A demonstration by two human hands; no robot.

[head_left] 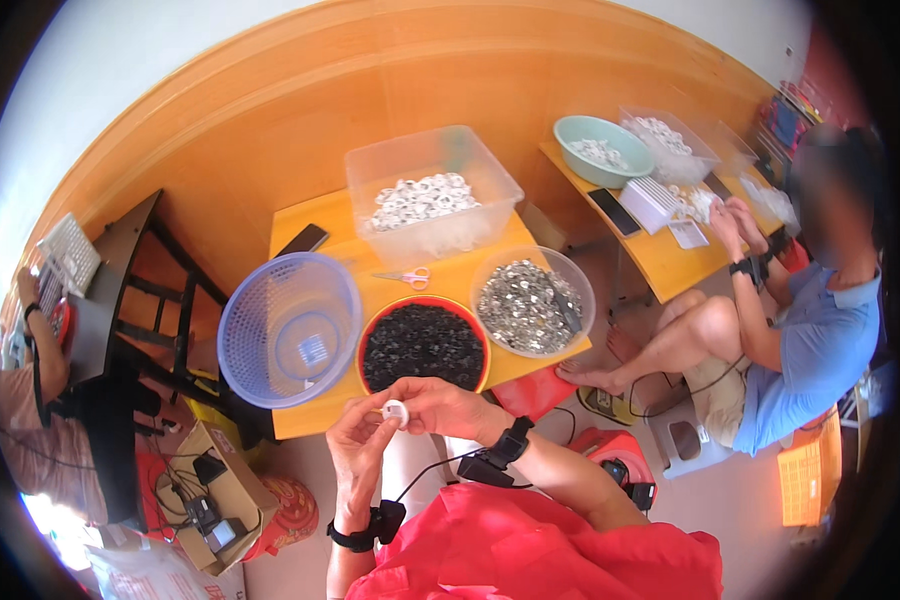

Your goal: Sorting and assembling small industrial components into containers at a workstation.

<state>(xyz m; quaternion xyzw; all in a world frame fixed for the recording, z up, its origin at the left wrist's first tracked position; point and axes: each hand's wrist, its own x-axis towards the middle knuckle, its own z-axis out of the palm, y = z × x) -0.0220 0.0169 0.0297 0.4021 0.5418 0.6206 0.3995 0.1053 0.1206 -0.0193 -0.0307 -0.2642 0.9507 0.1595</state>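
Between my two hands is a small round white plastic piece (396,411) with a little opening in its face. My left hand (358,440) pinches it from the left and below. My right hand (448,408) meets it from the right, fingers bent and pressed together; whatever they grip is too small to make out. Just beyond my hands sits a red-rimmed round tray (487,362) full of small black parts (420,345). To its right, a clear round tub (588,310) holds many small shiny metal parts (525,300) and a dark strip-like tool.
A blue-purple plastic basket (245,340) stands at the table's left. Behind are scissors (410,277), a phone (305,240) and a clear bin (370,165) of white round pieces. At right, a person in blue (810,330) works at another table (670,268); another person (45,400) sits left.
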